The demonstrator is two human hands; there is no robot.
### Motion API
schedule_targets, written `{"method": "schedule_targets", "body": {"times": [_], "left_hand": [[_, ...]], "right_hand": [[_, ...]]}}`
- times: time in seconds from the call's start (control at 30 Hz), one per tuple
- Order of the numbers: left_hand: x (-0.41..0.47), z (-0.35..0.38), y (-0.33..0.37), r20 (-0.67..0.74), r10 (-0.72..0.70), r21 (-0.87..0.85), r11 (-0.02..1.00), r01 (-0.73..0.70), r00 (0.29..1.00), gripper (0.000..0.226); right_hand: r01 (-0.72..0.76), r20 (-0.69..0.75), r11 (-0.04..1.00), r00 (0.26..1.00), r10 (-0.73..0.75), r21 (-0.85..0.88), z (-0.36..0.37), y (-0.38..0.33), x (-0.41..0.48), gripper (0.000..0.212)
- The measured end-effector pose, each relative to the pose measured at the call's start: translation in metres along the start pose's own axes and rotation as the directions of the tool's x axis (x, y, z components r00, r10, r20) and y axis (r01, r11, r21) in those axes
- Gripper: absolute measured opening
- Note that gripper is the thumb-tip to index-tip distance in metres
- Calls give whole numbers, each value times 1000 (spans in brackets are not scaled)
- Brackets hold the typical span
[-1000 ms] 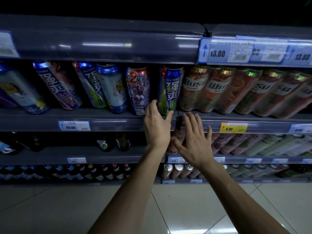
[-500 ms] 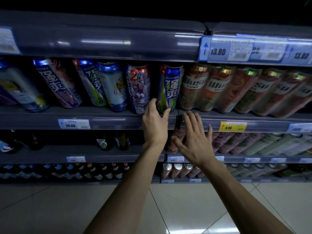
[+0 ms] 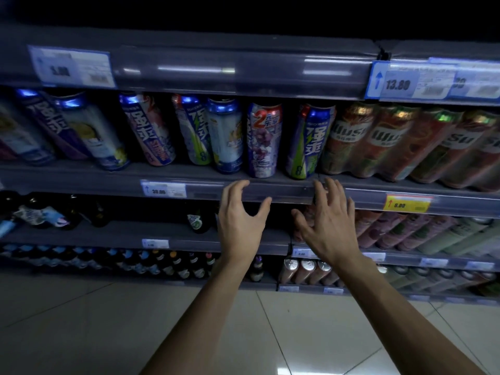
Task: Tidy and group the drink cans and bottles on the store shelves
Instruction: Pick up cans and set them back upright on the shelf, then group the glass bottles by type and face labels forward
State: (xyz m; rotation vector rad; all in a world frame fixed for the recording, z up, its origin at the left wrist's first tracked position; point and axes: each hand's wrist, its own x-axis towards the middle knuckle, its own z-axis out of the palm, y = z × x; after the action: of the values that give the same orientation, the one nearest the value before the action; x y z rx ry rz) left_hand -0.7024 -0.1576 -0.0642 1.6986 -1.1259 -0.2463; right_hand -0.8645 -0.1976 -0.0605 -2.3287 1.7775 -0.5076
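Head view, dim store aisle. Both hands are raised in front of the shelf (image 3: 286,189) rail and neither holds anything. The left hand (image 3: 239,223) has loosely curved fingers with the thumb set apart, its fingertips just under the grape can (image 3: 263,139). The right hand (image 3: 331,228) has straight, spread fingers, with the tips at the rail below the green can (image 3: 311,142). Neither hand touches a can. All the cans in question stand on this middle shelf. To the right, the red packs (image 3: 378,142) sit shoulder to shoulder in one block, so that stretch looks done. To the left, the designs are still mixed. A second green can (image 3: 193,131) stands apart from the first, with a pale can (image 3: 226,136) and the grape can between them, and purple-labelled cans further left are split up by other sorts. There is also a dark gap between the grape can and the green can beside it. On the shelf below, bottles (image 3: 197,220) stand sparsely on the left and rows of cans (image 3: 392,231) lie tight on the right. The floor-level rows are too dark to judge. Judgement: the task is part done — the right side is grouped and the left half of the middle shelf still needs sorting. The likely next move is to bring the two green cans together and close the gap.
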Motion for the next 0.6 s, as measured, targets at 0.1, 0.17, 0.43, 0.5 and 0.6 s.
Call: {"method": "schedule_targets", "body": {"times": [0.1,0.17,0.43,0.5,0.6], "left_hand": [[-4,-36,-28,6,-20,41,999,20,1000,51],[-3,-62,-49,-1,-50,71,996,50,999,53],[9,-190,-142,28,-203,141,970,197,979,63],[13,-237,-175,25,-229,160,962,222,973,60],[20,-316,-232,-6,-296,194,937,291,955,57]], "right_hand": [[34,-34,999,999,-34,14,13,-31,-10,77],[56,-26,998,998,-55,29,26,-59,-17,75],[128,97,989,986,-135,75,87,-201,-46,76],[139,128,987,981,-149,83,107,-245,-53,77],[148,183,983,969,-165,106,143,-318,-68,81]]}}
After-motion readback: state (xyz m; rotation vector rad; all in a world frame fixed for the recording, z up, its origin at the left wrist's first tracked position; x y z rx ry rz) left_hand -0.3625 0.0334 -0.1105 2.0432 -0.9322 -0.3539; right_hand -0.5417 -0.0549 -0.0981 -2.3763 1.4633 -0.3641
